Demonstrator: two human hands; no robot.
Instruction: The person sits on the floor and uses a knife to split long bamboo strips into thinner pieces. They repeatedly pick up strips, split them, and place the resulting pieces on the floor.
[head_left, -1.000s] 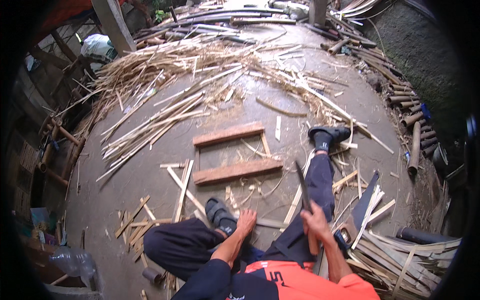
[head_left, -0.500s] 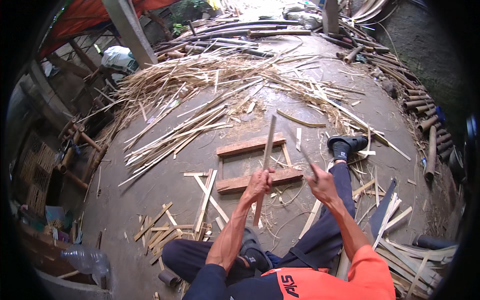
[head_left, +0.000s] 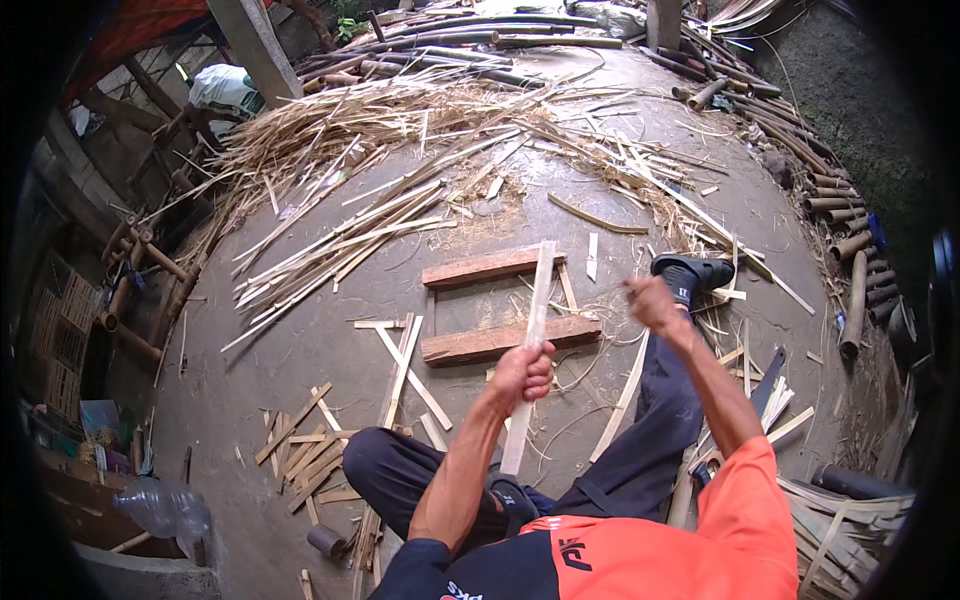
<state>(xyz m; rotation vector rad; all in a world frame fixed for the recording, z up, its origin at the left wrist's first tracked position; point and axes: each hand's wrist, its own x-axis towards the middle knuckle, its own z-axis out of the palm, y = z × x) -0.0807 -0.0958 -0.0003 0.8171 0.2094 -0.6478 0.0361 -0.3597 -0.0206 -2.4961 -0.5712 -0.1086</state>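
Observation:
My left hand (head_left: 522, 378) is wrapped round a flat, pale wooden strip (head_left: 541, 300), which slants upright over the wooden frame. To its right, my right hand (head_left: 655, 304) is closed in a fist, raised near my right foot. The long thin knife blade it held a moment earlier hardly shows now. On the ground lies the low frame of two thick reddish wood bars (head_left: 470, 345) joined by thin side pieces. The strip crosses in front of this frame; whether the two touch I cannot tell.
Split bamboo strips (head_left: 350, 245) lie heaped ahead to the left, with poles (head_left: 540, 42) behind. Short slats (head_left: 315, 460) lie near my left knee. A handsaw (head_left: 768, 385) rests right of my leg. Bamboo lengths (head_left: 850, 300) line the right wall; a plastic bottle (head_left: 165, 510) stands lower left.
My right hand has moved up and slightly right, away from the strip. My left hand has turned the strip so its broad pale face shows.

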